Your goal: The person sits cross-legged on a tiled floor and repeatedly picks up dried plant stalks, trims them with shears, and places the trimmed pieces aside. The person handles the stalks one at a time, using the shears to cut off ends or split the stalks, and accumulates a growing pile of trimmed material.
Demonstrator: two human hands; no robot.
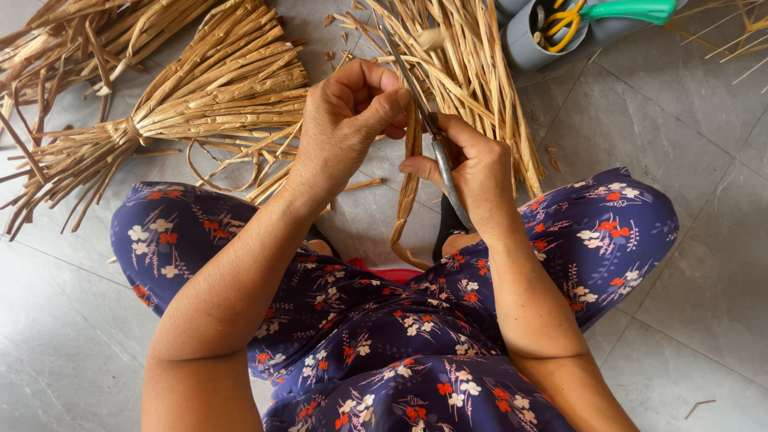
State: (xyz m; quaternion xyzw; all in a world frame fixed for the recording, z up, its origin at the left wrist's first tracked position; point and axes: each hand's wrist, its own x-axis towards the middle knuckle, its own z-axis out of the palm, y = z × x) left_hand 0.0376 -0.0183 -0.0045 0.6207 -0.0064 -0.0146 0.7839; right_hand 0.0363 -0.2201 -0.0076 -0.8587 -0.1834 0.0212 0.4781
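Note:
My left hand (346, 120) is closed around the top of a plaited straw braid (408, 200) that hangs down between my knees. My right hand (478, 172) grips a pair of metal scissors (436, 144) whose blades point up toward my left thumb, right beside the braid. Both hands sit close together above my lap, which is covered in dark blue flowered cloth (384, 320). Where the blades meet the straw is hidden by my fingers.
A tied bundle of dry straw (184, 96) lies on the grey tiled floor (704, 240) at the left. Loose straw stalks (472, 72) fan out behind my hands. A grey pot (532, 40) at the top right holds green-and-yellow-handled scissors (616, 12).

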